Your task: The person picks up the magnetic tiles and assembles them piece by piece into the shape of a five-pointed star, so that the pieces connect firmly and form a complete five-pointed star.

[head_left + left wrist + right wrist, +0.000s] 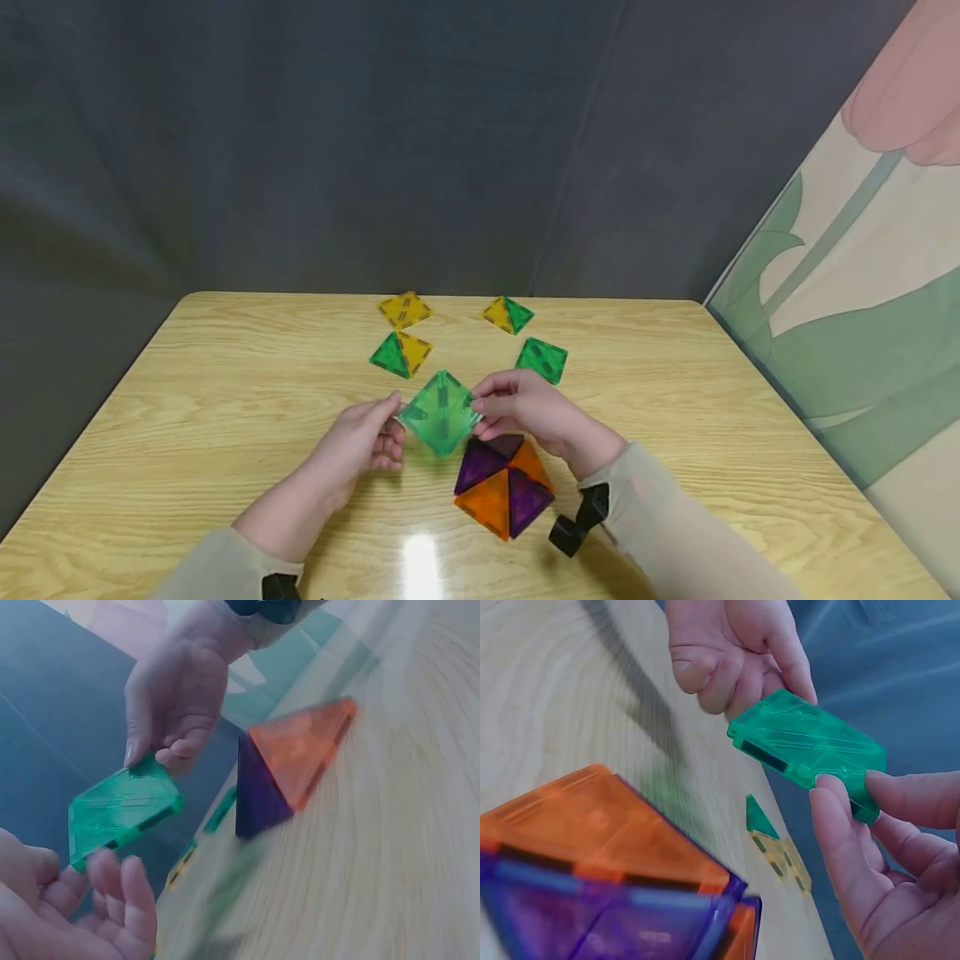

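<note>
Far part of desk [225, 392]: left tile pairs [405, 310], right tile pairs [542, 360]. Tile cluster [487, 503] nearer. Held tiles [441, 414] between left fingers [387, 448] and right fingers [498, 383], above desk, left of cluster.

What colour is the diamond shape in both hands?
Diamond shape: translucent green, clearest in the head view.

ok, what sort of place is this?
Probably a screened-off workspace, perhaps a recording booth: a wood-grain table, with dark fabric behind it and a flower-print panel on the right.
</note>
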`<state>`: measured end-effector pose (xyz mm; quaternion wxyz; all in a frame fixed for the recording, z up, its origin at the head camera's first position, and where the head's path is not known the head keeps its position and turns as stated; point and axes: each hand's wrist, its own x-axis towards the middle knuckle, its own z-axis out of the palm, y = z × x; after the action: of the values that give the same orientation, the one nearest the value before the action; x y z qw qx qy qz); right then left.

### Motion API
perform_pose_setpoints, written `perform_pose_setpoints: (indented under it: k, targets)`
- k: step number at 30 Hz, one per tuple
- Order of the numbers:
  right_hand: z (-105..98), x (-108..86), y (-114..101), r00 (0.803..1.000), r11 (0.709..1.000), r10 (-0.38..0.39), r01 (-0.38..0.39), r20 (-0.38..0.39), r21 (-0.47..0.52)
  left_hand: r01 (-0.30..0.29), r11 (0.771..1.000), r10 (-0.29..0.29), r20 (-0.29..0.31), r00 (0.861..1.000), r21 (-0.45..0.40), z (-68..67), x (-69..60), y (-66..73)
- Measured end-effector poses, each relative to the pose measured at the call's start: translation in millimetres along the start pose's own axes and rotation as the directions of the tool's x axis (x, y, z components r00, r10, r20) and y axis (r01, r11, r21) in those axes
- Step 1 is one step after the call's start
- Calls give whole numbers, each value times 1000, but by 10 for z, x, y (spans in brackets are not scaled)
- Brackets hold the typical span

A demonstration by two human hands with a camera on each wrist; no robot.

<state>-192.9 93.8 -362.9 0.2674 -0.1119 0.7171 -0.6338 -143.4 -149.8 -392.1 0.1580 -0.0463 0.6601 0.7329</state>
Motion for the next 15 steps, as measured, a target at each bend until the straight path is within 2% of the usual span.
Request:
perform_pose_setpoints:
  k: [4,6,11,15]
  targets:
    - [-67,-189,45,997,998,-63,62,-47,-28,32,996,-23,106,994,-81,103,1,19]
    - [-96,-277,64,992,994,-104,102,-73,-31,41,992,-26,135,991,-116,155,6,25]
    - [-147,-472,100,973,980,-197,199,-119,11,20,991,-7,93,996,-135,288,40,39]
    - [-182,-577,130,966,975,-204,215,-158,53,-20,994,27,54,998,-111,396,68,43]
